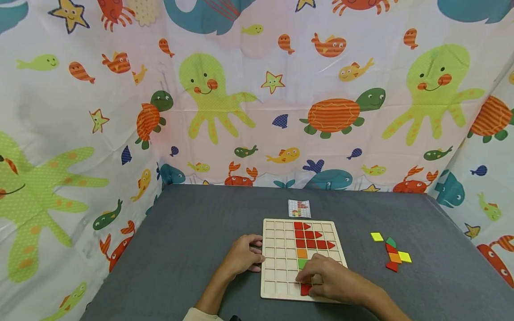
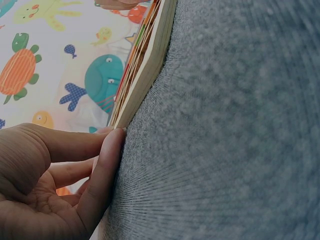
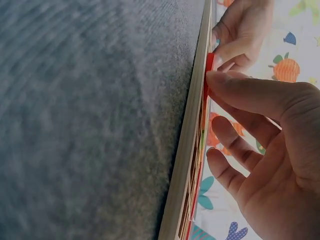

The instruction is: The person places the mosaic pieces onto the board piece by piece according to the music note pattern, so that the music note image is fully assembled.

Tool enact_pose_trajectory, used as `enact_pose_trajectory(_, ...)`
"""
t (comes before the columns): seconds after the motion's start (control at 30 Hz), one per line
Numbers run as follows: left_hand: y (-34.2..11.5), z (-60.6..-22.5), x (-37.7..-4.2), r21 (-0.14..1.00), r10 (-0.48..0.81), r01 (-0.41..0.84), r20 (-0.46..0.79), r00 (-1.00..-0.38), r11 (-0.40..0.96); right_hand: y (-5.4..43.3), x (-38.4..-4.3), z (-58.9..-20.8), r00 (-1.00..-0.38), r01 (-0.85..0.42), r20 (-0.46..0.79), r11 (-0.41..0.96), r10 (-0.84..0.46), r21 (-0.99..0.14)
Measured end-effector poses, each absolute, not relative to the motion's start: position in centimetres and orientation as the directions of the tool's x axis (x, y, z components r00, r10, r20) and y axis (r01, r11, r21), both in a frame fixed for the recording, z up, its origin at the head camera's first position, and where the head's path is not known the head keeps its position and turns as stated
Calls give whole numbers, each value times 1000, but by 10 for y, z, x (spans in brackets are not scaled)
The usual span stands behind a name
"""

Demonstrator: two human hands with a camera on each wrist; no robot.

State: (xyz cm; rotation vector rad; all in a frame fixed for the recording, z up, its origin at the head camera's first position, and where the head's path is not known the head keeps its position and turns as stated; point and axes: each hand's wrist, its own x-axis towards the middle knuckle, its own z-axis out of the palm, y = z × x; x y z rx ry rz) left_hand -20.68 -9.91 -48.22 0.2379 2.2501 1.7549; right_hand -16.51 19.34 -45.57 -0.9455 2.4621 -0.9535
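Observation:
A wooden grid board (image 1: pixel 275 249) lies on the grey table. At its left edge, my left hand (image 1: pixel 244 255) pinches the rim between thumb and fingers, as the left wrist view shows close up. My right hand (image 1: pixel 335 280) is over the lower right of the board. Its thumb and index finger pinch a red piece (image 3: pixel 210 67) near the board's bottom edge; the hand partly hides the cells around it. Three rows of red squares (image 1: pixel 301 244) ending in red points fill the upper cells. Below them sit an orange square (image 1: pixel 302 253) and a green square (image 1: pixel 302 263).
Behind the board lies a small pattern card (image 1: pixel 299 208). Loose pieces are on the table to the right: a yellow one (image 1: pixel 376 236), a green one (image 1: pixel 391 242), an orange square (image 1: pixel 395 257) and several others. A printed sea-animal curtain (image 1: pixel 257 107) surrounds the table's back and sides.

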Motion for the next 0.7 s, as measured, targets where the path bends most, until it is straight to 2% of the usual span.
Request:
enact_pose_trajectory(0.13,-99,-481,-206,967,296,-42,-119,-948,252,192,-166,-457,-721,-468,-74,562,-689,-682)
enact_pose_trajectory(0.27,-99,-481,-206,966,295,-45,-122,-948,255,192,-165,-457,-712,-524,-26,556,-702,-645)
enact_pose_trajectory(0.5,-100,-480,-206,965,297,-41,-121,-947,261,195,-163,-460,-659,-631,71,499,-749,-594)
enact_pose_trajectory(0.7,-99,-480,-206,966,299,-42,-121,-947,257,195,-164,-459,-694,-583,30,538,-719,-609)
